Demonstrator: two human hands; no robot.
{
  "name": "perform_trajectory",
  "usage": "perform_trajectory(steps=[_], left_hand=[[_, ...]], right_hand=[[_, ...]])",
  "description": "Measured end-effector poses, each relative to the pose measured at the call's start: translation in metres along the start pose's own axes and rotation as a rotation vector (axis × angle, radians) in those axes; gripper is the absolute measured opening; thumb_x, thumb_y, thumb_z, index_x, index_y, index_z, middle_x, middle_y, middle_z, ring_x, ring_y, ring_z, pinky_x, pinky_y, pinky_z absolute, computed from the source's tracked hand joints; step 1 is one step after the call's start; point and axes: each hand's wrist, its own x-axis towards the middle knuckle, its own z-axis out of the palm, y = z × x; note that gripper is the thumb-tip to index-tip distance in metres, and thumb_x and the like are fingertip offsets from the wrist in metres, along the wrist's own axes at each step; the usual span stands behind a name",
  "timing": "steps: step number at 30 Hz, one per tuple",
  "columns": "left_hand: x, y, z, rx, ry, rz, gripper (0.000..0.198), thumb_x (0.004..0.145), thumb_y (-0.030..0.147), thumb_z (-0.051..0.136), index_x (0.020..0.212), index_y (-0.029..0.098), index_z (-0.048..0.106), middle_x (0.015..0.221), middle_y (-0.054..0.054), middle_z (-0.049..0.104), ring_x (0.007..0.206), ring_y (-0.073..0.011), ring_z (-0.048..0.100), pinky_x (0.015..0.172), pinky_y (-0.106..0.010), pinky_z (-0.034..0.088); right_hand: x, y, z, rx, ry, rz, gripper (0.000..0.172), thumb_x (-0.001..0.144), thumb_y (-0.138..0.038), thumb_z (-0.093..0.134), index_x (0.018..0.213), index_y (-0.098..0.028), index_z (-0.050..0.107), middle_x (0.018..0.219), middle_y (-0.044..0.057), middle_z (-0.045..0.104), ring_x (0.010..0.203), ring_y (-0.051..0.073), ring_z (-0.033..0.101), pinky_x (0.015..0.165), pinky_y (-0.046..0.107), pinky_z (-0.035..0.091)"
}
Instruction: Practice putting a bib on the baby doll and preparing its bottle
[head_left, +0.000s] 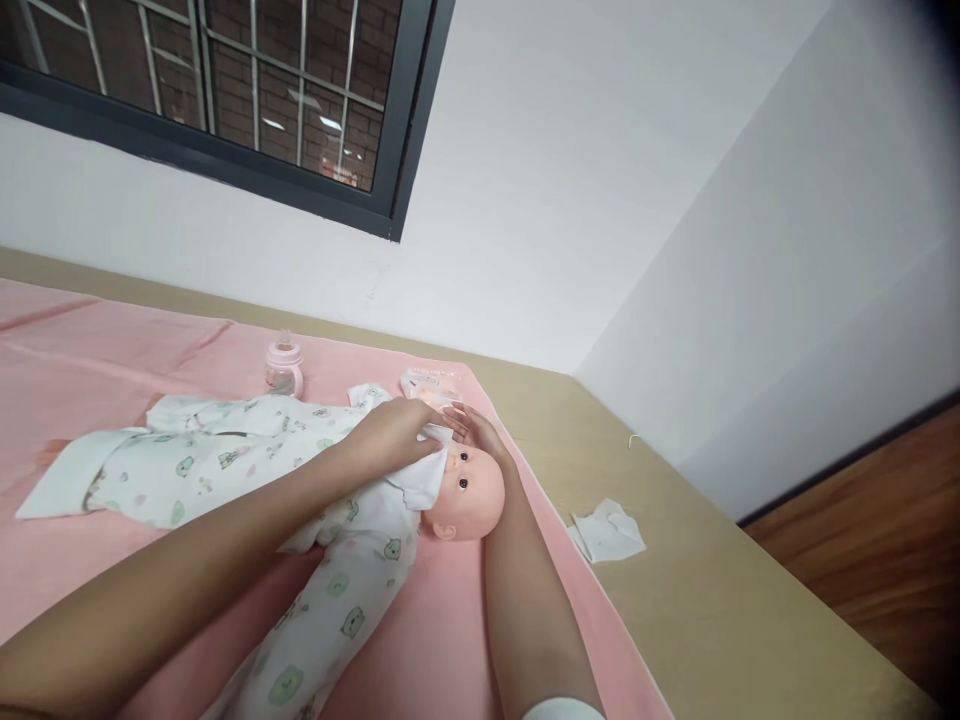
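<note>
Soft white wipe point(429, 478) gripped by left hand point(394, 432) on smooth doll point(474, 492); right hand point(481, 432) open, cupping head.

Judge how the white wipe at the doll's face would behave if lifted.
Probably floppy: the white wipe drapes over the doll at its chin, under the left hand. Likely very light, being thin like the crumpled wipe lying nearby. Unlikely to roll or slide.

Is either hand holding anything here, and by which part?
The left hand holds a white cloth by its upper edge, pressed on the doll's face. The right hand holds nothing; it rests open against the doll's head.
</note>
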Motion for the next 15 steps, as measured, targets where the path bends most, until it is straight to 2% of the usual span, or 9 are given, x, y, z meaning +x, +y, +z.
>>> perform_trajectory(steps=[3, 8, 15], left_hand=[[0.002, -0.005, 0.000, 0.007, -0.005, -0.005, 0.013, 0.078, 0.019, 0.054, 0.076, 0.021, 0.067, 0.084, -0.001, 0.072, 0.079, -0.0213, 0.065, 0.066, -0.027, 0.040], [0.005, -0.012, 0.001, 0.047, 0.016, -0.014, 0.014, 0.080, 0.023, 0.056, 0.084, 0.021, 0.069, 0.090, -0.004, 0.072, 0.084, -0.0240, 0.065, 0.068, -0.029, 0.041], [0.005, -0.011, -0.005, 0.004, 0.016, -0.039, 0.018, 0.081, 0.024, 0.056, 0.091, 0.020, 0.071, 0.097, -0.004, 0.073, 0.093, -0.0256, 0.065, 0.077, -0.032, 0.044]], right_hand=[[0.000, 0.000, 0.000, 0.002, -0.008, -0.004, 0.021, 0.083, -0.029, 0.062, 0.101, -0.019, 0.062, 0.100, 0.007, 0.072, 0.092, 0.018, 0.071, 0.093, 0.034, 0.054], [0.001, 0.001, -0.001, 0.017, -0.010, 0.000, 0.019, 0.083, -0.027, 0.061, 0.099, -0.018, 0.063, 0.097, 0.007, 0.072, 0.091, 0.019, 0.071, 0.092, 0.034, 0.055], [-0.003, 0.000, 0.003, 0.051, -0.001, -0.009, 0.020, 0.082, -0.026, 0.063, 0.100, -0.017, 0.062, 0.096, 0.008, 0.072, 0.093, 0.019, 0.071, 0.091, 0.034, 0.056]])
